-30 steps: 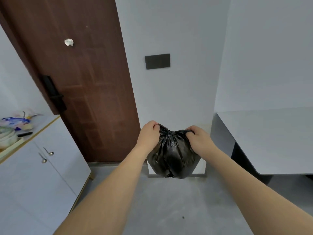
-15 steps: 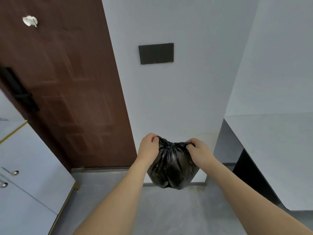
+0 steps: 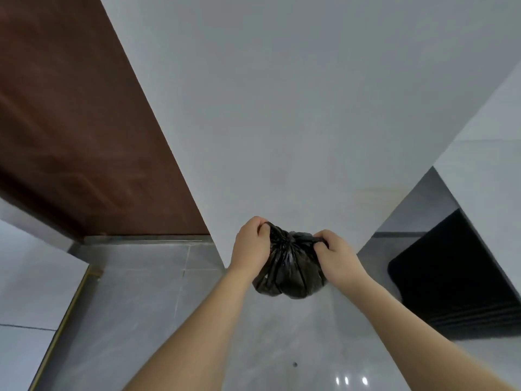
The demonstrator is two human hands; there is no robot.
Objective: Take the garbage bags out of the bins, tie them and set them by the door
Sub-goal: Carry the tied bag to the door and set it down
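Two hands, left hand (image 3: pixel 249 246) and right hand (image 3: pixel 335 256), grip one garbage bag (image 3: pixel 290 269).

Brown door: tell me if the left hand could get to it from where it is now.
Probably yes. The brown door stands to the left with only bare floor between, nothing blocking. But the left hand grips the black garbage bag along with the right hand, so it must let go first.

left hand (image 3: pixel 251 246): bare, no ring, no glove | right hand (image 3: pixel 335 256): bare, no ring, no glove | left forearm (image 3: pixel 194 325): bare to the bottom edge, no sleeve or watch in frame | right forearm (image 3: pixel 408 331): bare to the lower right corner, no sleeve or watch in frame
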